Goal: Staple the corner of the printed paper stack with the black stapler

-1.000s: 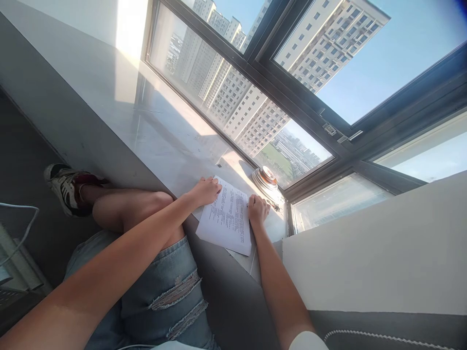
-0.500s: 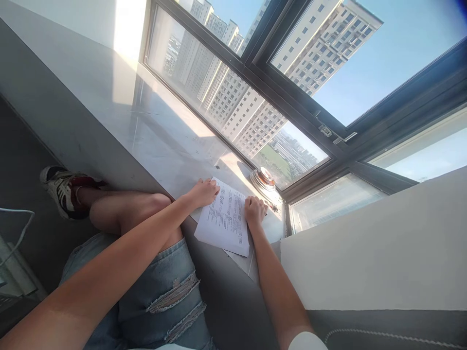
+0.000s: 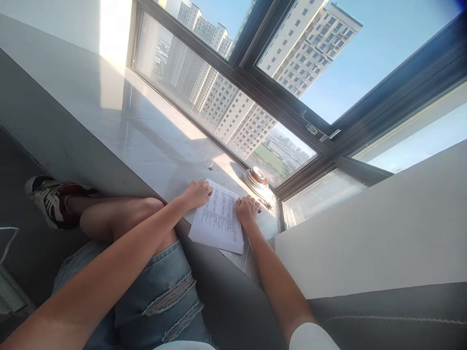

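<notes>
Printed paper, one sheet or a thin stack, lies at a slant on the pale window ledge, its near corner reaching the ledge's front edge. My left hand is closed at the paper's upper left edge, its fingers curled onto the margin. At the opposite edge rests my right hand, fingers bent and touching the paper's side. A small dark tip shows at the outer side of this hand; whether the hand holds it is hidden.
Stacked round coils or dishes stand in the sunlit corner, with a small dark tangle beside them. A tiny dark piece lies on the ledge. Dark window frames border the back; a white wall rises at right.
The whole view has shifted a little, so the ledge, paper and hands sit further left in the picture. Both hands keep their places at the paper's edges.
</notes>
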`<act>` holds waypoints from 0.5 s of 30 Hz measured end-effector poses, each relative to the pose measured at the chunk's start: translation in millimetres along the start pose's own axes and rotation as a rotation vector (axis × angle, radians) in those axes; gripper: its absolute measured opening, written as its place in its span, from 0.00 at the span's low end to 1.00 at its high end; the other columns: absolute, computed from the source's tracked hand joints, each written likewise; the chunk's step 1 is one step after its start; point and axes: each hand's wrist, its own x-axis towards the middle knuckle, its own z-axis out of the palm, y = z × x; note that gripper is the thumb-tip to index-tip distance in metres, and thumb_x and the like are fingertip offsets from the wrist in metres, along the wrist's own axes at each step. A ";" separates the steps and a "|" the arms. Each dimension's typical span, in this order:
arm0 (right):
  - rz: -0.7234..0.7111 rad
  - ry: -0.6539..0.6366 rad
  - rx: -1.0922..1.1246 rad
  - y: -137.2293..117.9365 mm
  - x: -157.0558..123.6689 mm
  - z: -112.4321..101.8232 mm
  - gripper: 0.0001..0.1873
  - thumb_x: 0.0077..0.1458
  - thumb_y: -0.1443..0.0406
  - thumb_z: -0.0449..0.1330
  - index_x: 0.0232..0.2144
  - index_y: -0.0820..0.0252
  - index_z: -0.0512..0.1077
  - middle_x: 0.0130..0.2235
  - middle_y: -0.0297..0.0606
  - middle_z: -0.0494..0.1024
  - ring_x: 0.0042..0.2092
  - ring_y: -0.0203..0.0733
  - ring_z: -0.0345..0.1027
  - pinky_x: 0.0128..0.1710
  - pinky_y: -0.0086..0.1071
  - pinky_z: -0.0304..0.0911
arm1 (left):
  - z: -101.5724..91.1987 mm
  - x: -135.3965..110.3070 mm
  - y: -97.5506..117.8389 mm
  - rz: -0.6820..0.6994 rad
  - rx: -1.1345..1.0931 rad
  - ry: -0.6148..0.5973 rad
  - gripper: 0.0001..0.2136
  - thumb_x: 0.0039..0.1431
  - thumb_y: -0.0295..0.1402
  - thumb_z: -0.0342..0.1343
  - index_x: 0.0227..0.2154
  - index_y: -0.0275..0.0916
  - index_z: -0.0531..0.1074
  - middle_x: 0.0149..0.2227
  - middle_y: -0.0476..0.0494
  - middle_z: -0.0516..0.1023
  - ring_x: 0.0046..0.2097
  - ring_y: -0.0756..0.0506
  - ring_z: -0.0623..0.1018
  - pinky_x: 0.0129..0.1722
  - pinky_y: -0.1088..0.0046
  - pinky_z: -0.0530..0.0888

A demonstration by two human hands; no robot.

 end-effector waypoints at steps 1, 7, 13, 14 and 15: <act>-0.006 -0.006 -0.006 -1.1 -0.7 -0.9 0.23 0.73 0.58 0.44 0.34 0.61 0.75 0.43 0.51 0.76 0.46 0.54 0.64 0.51 0.48 0.51 | -0.5 -0.1 -0.2 0.000 -0.012 -0.001 0.10 0.67 0.30 0.50 0.42 0.39 0.77 0.48 0.34 0.78 0.54 0.35 0.76 0.54 0.52 0.71; -0.018 0.022 0.026 -6.3 -4.3 -2.4 0.21 0.72 0.59 0.46 0.34 0.61 0.73 0.43 0.50 0.76 0.47 0.54 0.64 0.52 0.48 0.51 | -1.1 -0.5 -1.6 -0.006 -0.011 -0.003 0.10 0.66 0.30 0.51 0.42 0.39 0.77 0.50 0.33 0.78 0.54 0.35 0.76 0.55 0.53 0.71; 0.150 0.147 0.300 2.9 -0.6 1.4 0.17 0.71 0.56 0.48 0.35 0.57 0.69 0.40 0.41 0.75 0.45 0.48 0.63 0.50 0.42 0.52 | 1.5 0.1 -2.2 -0.015 0.025 0.025 0.10 0.68 0.30 0.50 0.41 0.40 0.77 0.49 0.34 0.79 0.54 0.36 0.77 0.54 0.55 0.72; 0.179 0.173 0.374 7.4 -0.1 1.7 0.15 0.69 0.54 0.50 0.38 0.57 0.69 0.40 0.39 0.75 0.45 0.47 0.63 0.49 0.40 0.53 | 1.4 0.1 -2.3 -0.016 0.025 0.024 0.10 0.69 0.31 0.50 0.42 0.40 0.77 0.50 0.34 0.79 0.54 0.36 0.77 0.55 0.55 0.72; 0.198 0.190 0.438 12.7 0.0 2.0 0.15 0.67 0.51 0.53 0.40 0.56 0.68 0.41 0.38 0.74 0.46 0.46 0.63 0.48 0.38 0.53 | 1.2 0.1 -2.5 -0.017 0.020 0.022 0.10 0.69 0.32 0.50 0.43 0.40 0.77 0.51 0.34 0.79 0.55 0.36 0.76 0.55 0.54 0.72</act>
